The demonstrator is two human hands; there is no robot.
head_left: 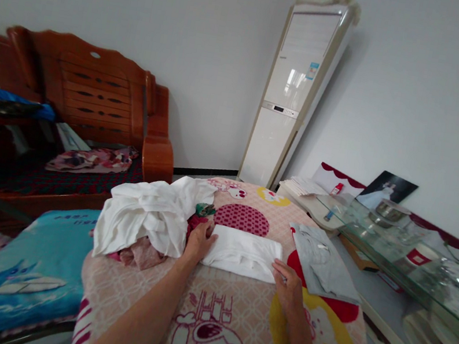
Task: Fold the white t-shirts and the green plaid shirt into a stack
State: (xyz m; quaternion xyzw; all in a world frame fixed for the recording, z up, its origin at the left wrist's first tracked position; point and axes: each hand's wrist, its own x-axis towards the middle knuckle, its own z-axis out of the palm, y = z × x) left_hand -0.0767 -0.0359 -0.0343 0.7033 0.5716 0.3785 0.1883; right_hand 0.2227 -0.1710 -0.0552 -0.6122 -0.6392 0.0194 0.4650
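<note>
A white garment [240, 254], folded into a flat rectangle, lies on the patterned cloth of the round table [173, 297]. Its left edge is between the bent fingers of my left hand [201, 240]. At the lower right corner, my right hand [288, 283] grips the edge with its fingers over the fabric; the thumb is hard to make out. Left of my left hand sits a loose heap of white clothing [148, 211], with a brownish-pink piece [144, 253] poking out beneath. A folded grey garment [324, 261] rests flat at the right side of the table.
A glass-topped cabinet [399, 265] with bowls and other items runs along the right. Close on the left stands a chair with a blue printed cover [37, 269]. Behind are a wooden sofa [92, 96] and a tall white air conditioner [290, 88].
</note>
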